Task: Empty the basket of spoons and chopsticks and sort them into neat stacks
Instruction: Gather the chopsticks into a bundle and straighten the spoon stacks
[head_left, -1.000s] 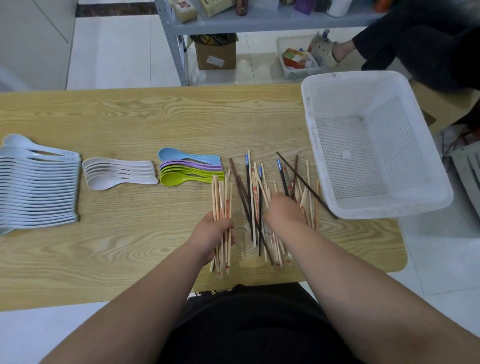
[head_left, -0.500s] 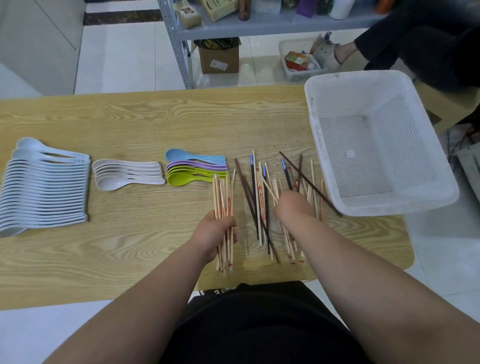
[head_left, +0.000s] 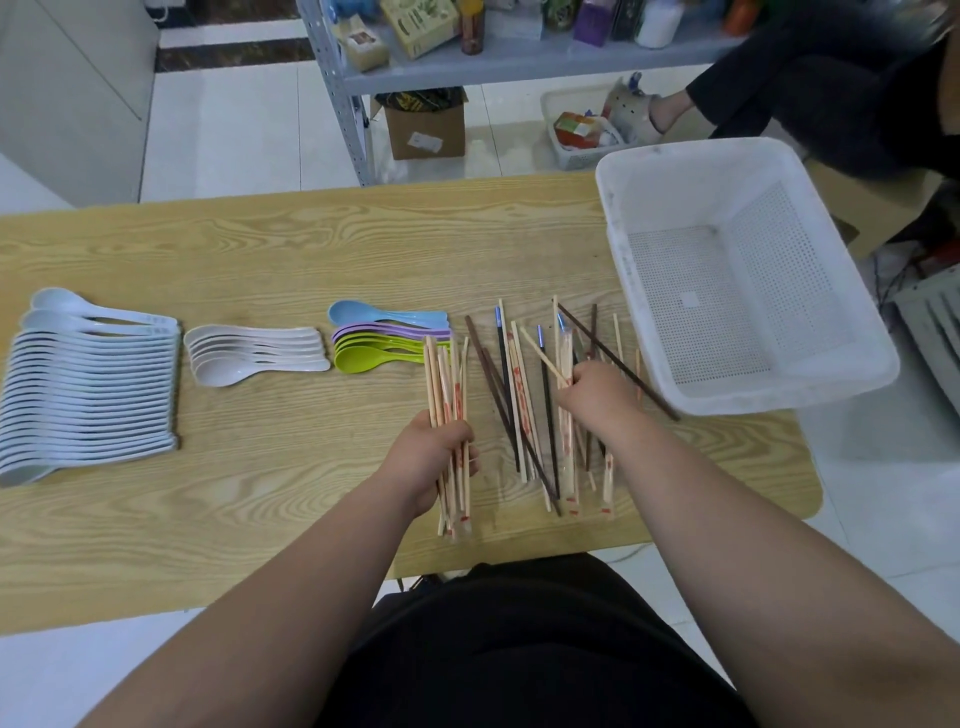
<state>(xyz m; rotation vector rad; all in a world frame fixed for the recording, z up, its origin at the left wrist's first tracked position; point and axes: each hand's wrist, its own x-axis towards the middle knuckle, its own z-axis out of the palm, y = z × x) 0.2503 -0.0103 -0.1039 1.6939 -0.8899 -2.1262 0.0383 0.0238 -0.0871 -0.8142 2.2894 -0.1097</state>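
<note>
My left hand (head_left: 432, 457) grips a bundle of pale bamboo chopsticks (head_left: 445, 374) that stands slanted on the wooden table (head_left: 260, 249). To its right lies a loose pile of mixed chopsticks (head_left: 519, 395), pale and dark ones crossing. My right hand (head_left: 597, 397) rests in that pile and pinches one pale chopstick (head_left: 540, 351) that points up and left. The white plastic basket (head_left: 670, 395) sits at the table's right end with nothing inside. Three spoon stacks lie to the left: pale blue spoons (head_left: 88, 389), white spoons (head_left: 249, 353) and coloured spoons (head_left: 384, 343).
A grey metal shelf (head_left: 337, 93) with boxes and bottles stands beyond the table, with a cardboard box (head_left: 426, 130) and a small bin (head_left: 576, 130) on the floor under it. A person in dark clothes (head_left: 831, 88) sits at the back right.
My right hand has lifted one pale chopstick slightly out of the loose pile. My left hand keeps its hold on the bundle, which has barely shifted.
</note>
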